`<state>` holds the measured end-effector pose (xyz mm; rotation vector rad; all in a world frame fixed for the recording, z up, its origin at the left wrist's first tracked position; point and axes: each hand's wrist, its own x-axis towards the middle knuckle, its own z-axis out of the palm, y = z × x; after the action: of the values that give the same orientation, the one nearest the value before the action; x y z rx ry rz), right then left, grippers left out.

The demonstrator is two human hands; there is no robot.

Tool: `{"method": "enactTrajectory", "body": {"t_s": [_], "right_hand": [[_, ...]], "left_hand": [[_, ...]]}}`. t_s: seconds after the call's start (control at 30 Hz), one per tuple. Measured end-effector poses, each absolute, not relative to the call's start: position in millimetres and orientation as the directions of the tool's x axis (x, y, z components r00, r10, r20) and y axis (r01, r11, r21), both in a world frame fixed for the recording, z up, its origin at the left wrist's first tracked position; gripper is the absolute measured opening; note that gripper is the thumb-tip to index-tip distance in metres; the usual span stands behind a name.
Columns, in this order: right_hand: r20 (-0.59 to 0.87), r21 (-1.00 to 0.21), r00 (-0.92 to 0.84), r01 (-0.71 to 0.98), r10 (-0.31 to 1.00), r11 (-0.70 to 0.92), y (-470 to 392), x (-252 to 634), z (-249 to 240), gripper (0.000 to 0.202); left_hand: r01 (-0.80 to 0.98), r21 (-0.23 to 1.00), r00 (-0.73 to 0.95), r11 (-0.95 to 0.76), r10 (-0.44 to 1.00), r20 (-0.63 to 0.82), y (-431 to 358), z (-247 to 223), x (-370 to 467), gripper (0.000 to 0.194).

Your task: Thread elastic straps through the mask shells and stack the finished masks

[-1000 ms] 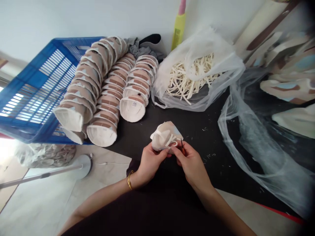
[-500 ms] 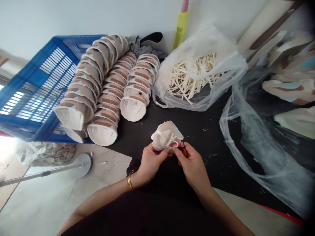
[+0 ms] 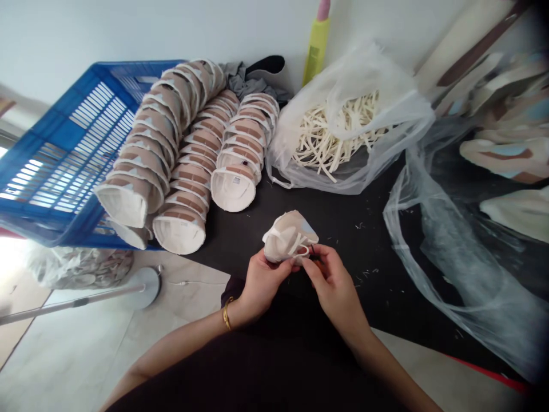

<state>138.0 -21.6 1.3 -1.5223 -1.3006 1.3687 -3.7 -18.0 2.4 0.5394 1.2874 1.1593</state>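
The right hand (image 3: pixel 337 280) now tilts the thin orange-handled tool (image 3: pixel 318 264), more upright before, toward the white lace (image 3: pixel 295 245); its thumb sits farther from the left hand (image 3: pixel 266 281).

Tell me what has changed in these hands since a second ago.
The slim, dark-shafted orange tool in the right hand has tipped from nearly upright toward the beige and white cloth piece. Nothing was visibly taken up or let go. The left hand keeps its grip on the cloth piece; the blue slotted plastic basket and the clear plastic bag of cream strips stayed put.
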Motion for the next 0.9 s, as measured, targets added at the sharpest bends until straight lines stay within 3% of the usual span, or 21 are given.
{"method": "enactTrajectory", "body": {"t_s": [0.13, 0.27, 0.63, 0.73, 0.8, 0.83, 0.9], "right_hand": [[-0.111, -0.902, -0.139, 0.431, 0.984, -0.041, -31, 146, 10, 0.020], [-0.156, -0.840, -0.209, 0.542, 0.965, -0.018, -35, 149, 13, 0.023], [-0.174, -0.846, -0.233, 0.533, 0.957, -0.024, -30, 145, 10, 0.023], [-0.243, -0.882, -0.222, 0.456, 0.944, -0.119, -27, 142, 11, 0.022], [-0.386, -0.907, -0.238, 0.275, 0.891, -0.319, -22, 139, 11, 0.022], [-0.482, -0.876, -0.278, 0.142, 0.831, -0.461, -19, 138, 11, 0.023], [-0.613, -0.701, -0.411, -0.111, 0.674, -0.705, -12, 136, 12, 0.023]], "left_hand": [[-0.360, 0.851, -0.156, 0.382, 0.875, -0.458, -15, 3, -5, 0.021], [-0.328, 0.869, -0.170, 0.370, 0.882, -0.440, -15, 4, -5, 0.018], [-0.223, 0.928, -0.185, 0.299, 0.922, -0.341, -24, -10, -10, 0.016], [-0.085, 0.971, -0.177, 0.224, 0.956, -0.236, -26, -15, -14, 0.016], [0.086, 0.988, -0.174, 0.130, 0.978, -0.113, -25, -17, -17, 0.014], [0.170, 0.982, -0.168, 0.078, 0.985, -0.049, -23, -17, -18, 0.012], [0.293, 0.956, -0.155, -0.017, 0.986, 0.065, -20, -17, -20, 0.009]]}}
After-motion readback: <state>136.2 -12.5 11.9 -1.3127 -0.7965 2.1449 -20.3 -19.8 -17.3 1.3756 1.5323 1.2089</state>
